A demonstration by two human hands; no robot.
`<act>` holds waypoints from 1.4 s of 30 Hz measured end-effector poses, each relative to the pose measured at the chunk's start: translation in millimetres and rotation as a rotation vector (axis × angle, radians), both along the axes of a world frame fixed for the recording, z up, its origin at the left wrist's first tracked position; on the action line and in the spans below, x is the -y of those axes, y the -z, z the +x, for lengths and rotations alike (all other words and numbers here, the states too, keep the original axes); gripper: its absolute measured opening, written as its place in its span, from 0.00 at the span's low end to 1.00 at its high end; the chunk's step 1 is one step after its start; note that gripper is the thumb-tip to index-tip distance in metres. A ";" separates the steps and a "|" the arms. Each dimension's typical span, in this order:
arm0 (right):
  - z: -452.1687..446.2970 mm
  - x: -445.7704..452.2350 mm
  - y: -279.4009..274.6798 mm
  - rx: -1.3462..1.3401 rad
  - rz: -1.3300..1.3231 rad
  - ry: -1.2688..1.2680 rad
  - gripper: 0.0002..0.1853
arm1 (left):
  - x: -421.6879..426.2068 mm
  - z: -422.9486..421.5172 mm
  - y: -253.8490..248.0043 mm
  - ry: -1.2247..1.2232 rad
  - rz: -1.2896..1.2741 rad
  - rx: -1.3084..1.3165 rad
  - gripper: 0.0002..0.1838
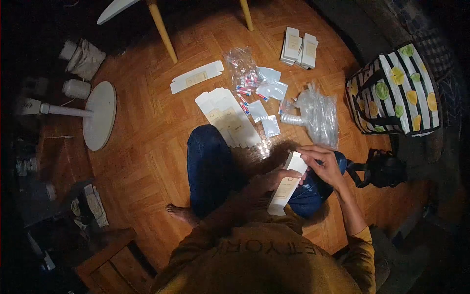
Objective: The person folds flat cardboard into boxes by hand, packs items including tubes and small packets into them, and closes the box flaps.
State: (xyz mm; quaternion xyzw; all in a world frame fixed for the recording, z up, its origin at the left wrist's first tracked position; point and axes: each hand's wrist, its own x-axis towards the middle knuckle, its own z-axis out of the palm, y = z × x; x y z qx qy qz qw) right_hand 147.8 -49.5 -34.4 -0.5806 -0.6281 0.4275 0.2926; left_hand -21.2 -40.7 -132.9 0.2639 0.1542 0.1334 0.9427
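Observation:
A long white carton (285,191) with printed beige panels is held upright at a tilt above my lap. My left hand (276,179) is closed around its side, the thumb lying across the printed face. At the upper end, my right hand (320,164) has its fingers bent over the carton's top edge and flap; the fingertips are partly hidden. Beyond my knee lie flattened cartons (230,120) and a sheet of round clear stickers (265,147). Another flat carton (197,77) rests farther off.
Silver sachets (271,90), small red-and-blue tubes (243,100) and a clear plastic bag (241,63) lie on the floor. Finished-looking white boxes (299,47) stand farther back. To the right are plastic packaging (318,117) and a striped lemon-print bag (396,93).

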 end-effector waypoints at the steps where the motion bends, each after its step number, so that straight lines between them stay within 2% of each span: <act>1: 0.0 1.3 1.2 0.062 0.100 -0.020 0.11 | -0.5 0.0 -0.2 0.016 0.010 0.020 0.17; 5: -8.2 3.2 4.7 0.078 0.086 0.041 0.10 | 4.0 1.8 2.4 -0.011 -0.045 -0.069 0.15; 7: -12.9 3.1 11.2 0.235 0.372 -0.054 0.10 | 4.7 0.3 12.0 0.012 -0.078 -0.092 0.15; 8: -16.3 4.1 15.3 0.233 0.372 -0.057 0.10 | 6.2 -0.9 22.3 0.008 -0.079 -0.093 0.15; 10: -21.1 4.9 23.0 0.066 0.168 0.064 0.11 | 6.0 -2.5 34.0 0.046 -0.121 -0.022 0.20; 11: -19.9 2.4 25.6 -0.007 -0.222 0.181 0.12 | 7.0 -2.6 35.1 0.045 -0.124 -0.021 0.20; 12: -13.5 -2.4 38.3 -0.005 -0.223 0.180 0.12 | 4.7 -1.7 28.2 -0.046 -0.231 0.024 0.24; 13: -1.5 -10.7 60.3 -0.175 -0.196 0.307 0.12 | 0.0 0.5 24.4 -0.137 -0.334 0.072 0.28; 14: 11.3 -22.1 78.2 -0.347 -0.166 0.433 0.12 | -8.9 -6.5 35.2 -0.099 -0.382 0.271 0.31; 15: 23.5 -39.8 88.3 -0.572 -0.244 0.606 0.12 | -17.6 -13.4 46.1 -0.041 -0.433 0.465 0.34; 16: 37.9 -55.6 100.0 -0.799 -0.325 0.773 0.13 | -27.4 -18.7 39.4 -0.319 -0.207 0.230 0.39; 17: 65.9 -59.5 134.1 -1.068 -0.458 0.439 0.15 | -36.1 -25.4 30.2 -0.586 0.027 -0.014 0.46; 18: 21.9 -69.8 120.5 -0.937 -0.523 0.826 0.15 | -44.5 -36.4 12.0 -0.591 0.035 -0.013 0.46; 20: -25.2 -73.0 137.4 -0.829 -0.563 0.698 0.13 | -55.6 -55.7 -27.0 -0.583 1.325 -0.727 0.60; 21: -47.5 -74.3 134.1 -0.862 -0.695 0.601 0.13 | -52.3 -52.5 -10.4 -0.684 0.976 -0.761 0.61; 23: -77.6 -83.6 139.1 -0.746 -0.709 0.385 0.11 | -76.2 -53.9 -25.0 -0.946 0.964 -0.820 0.55; 24: -82.1 -90.2 172.5 -0.400 -0.342 0.221 0.13 | -80.1 -57.1 -25.7 -0.969 0.805 -0.936 0.52; 25: -85.8 -96.5 207.5 0.018 0.023 0.183 0.15 | -79.7 -59.0 -24.8 -0.971 0.803 -0.940 0.52; 26: -87.4 -105.5 185.5 0.448 0.211 0.291 0.22 | -80.1 -60.0 -23.3 -0.947 0.834 -0.963 0.49; 28: -67.8 -112.8 221.7 0.581 0.211 0.190 0.27 | -82.5 -59.5 -15.4 -0.932 0.873 -0.985 0.46; 30: -51.6 -115.1 227.4 0.525 0.226 0.205 0.24 | -70.3 -51.6 6.0 -0.914 0.924 -1.094 0.42; 32: -35.7 -117.0 200.3 0.716 -0.040 -0.011 0.17 | -64.5 -43.8 22.4 -0.906 0.929 -1.156 0.42; 33: -36.7 -118.7 184.1 0.717 -0.105 0.143 0.12 | -63.4 -41.0 29.8 -0.865 0.961 -1.218 0.42; 34: -29.5 -121.1 164.5 0.589 -0.042 0.254 0.12 | -63.6 -39.7 34.3 -0.823 0.991 -1.284 0.42; 35: -18.6 -122.9 144.3 0.459 0.017 0.362 0.12 | -65.0 -38.5 36.0 -0.859 1.024 -1.217 0.44; 37: -5.1 -127.5 100.4 -0.114 0.159 0.505 0.12 | -67.2 -35.7 38.5 -0.853 1.044 -1.209 0.44; 39: -19.7 -122.7 30.1 -0.137 0.095 0.527 0.11 | -69.1 -29.9 39.5 -0.843 1.076 -1.190 0.44; 40: -24.8 -119.1 12.5 -0.162 0.032 0.547 0.10 | -68.4 -26.2 39.3 -0.840 1.059 -1.193 0.43; 41: -24.0 -116.5 14.1 -0.162 0.033 0.549 0.10 | -67.6 -23.3 39.7 -0.837 1.040 -1.199 0.43; 42: -24.1 -114.5 17.7 -0.036 -0.006 0.405 0.09 | -68.1 -21.1 33.0 -0.838 1.039 -1.201 0.43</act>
